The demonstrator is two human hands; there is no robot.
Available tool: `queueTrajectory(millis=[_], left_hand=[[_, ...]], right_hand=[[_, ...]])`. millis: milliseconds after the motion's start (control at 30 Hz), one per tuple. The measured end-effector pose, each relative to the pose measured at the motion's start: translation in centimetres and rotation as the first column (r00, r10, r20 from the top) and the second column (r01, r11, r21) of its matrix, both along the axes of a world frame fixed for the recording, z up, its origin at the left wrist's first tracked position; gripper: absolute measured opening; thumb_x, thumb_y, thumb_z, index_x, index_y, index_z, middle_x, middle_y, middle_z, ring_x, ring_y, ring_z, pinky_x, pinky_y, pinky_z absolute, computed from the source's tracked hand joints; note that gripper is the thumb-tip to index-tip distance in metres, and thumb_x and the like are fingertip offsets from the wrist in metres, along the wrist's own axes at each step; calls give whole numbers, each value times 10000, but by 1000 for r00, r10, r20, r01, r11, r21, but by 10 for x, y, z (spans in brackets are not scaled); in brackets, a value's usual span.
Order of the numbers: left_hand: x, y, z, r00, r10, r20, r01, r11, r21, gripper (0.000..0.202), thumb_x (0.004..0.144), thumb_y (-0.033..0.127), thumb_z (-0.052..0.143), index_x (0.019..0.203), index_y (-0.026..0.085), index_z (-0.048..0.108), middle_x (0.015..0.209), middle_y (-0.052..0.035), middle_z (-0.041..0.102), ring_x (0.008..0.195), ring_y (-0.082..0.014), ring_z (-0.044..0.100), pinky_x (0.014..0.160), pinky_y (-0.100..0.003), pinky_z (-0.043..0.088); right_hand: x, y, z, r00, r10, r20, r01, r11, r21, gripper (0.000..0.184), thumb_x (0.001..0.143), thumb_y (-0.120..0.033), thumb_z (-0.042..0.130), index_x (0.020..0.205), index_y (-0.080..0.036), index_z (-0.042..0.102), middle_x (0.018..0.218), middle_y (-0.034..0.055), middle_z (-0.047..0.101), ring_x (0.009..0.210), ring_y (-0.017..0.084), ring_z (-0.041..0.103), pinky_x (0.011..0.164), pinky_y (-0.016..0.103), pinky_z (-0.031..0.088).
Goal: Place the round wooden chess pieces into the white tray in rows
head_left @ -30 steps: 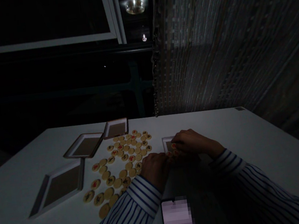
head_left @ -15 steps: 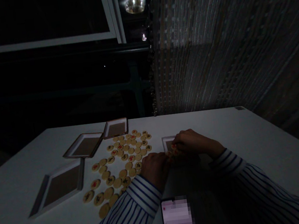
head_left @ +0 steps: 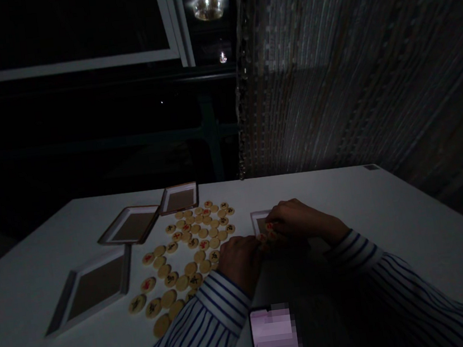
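Note:
Several round pale wooden game discs (head_left: 193, 243) with red or black marks lie spread on a white table (head_left: 388, 216). My left hand (head_left: 240, 259) rests at the right edge of the spread, fingers curled down against discs near a small tray (head_left: 258, 219). My right hand (head_left: 300, 218) hovers over that tray with fingers bent, pinching a red-marked disc (head_left: 269, 227). Both arms wear blue-striped white sleeves. The scene is dim, and most of the small tray is hidden under my hands.
Three shallow white-rimmed trays with brown bases lie at the left: a near tray (head_left: 91, 289), a middle tray (head_left: 130, 226) and a far tray (head_left: 179, 198). A lit phone (head_left: 274, 337) sits near my chest. A beaded curtain (head_left: 348, 63) hangs behind the table.
Almost nothing moved. My right hand's fingers shifted slightly over the small tray while my left hand stayed in place.

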State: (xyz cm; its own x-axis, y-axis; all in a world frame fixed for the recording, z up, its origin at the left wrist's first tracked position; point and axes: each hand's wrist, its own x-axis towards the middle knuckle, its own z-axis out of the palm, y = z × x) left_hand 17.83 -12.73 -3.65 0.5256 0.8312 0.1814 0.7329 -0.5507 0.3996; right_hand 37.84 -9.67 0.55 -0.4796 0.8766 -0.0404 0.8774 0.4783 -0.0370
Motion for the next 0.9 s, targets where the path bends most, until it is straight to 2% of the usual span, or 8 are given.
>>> queueTrajectory(millis=[167, 400, 600, 733, 900], left_hand=[[1, 0, 1, 1000, -3, -3, 3, 1000, -13, 271, 878, 306, 415, 989, 236, 652, 960, -36, 683, 939, -212, 585, 820, -344, 410], [1, 0, 2, 1000, 5, -9, -5, 1000, -14, 246, 867, 302, 433, 965, 245, 650, 922, -29, 683, 922, -215, 586, 793, -347, 418], [-2, 0, 1, 1000, 9, 17, -10, 1000, 18, 257, 844, 275, 465, 1028, 215, 634, 955, -51, 682, 940, -225, 583, 832, -370, 426], [-7, 2, 1, 995, 63, 72, -68, 996, 60, 257, 819, 242, 495, 1029, 189, 633, 987, -68, 677, 965, -240, 574, 864, -401, 429], [-18, 10, 1, 970, 124, 209, -155, 978, 138, 272, 834, 283, 480, 1011, 162, 649, 1007, -89, 677, 960, -231, 590, 878, -405, 449]], right_hand=[[-4, -1, 2, 999, -10, 53, 11, 1000, -18, 270, 804, -206, 438, 939, -218, 671, 969, 73, 688, 892, 214, 609, 751, 299, 380], [-4, -3, 5, 998, -9, 56, 10, 1000, -11, 270, 802, -209, 444, 953, -230, 666, 968, 63, 690, 886, 208, 611, 756, 294, 380], [-3, -6, 19, 999, -19, 31, 18, 999, 49, 286, 843, -262, 426, 1005, -224, 659, 999, 64, 683, 911, 212, 608, 779, 301, 383], [1, -9, 28, 999, -52, 5, 51, 990, 130, 286, 862, -270, 412, 988, -211, 662, 995, 68, 685, 918, 207, 609, 802, 301, 382], [4, -14, 37, 998, -61, -12, 62, 984, 170, 285, 868, -265, 414, 982, -203, 667, 971, 67, 693, 899, 203, 616, 794, 297, 391]])
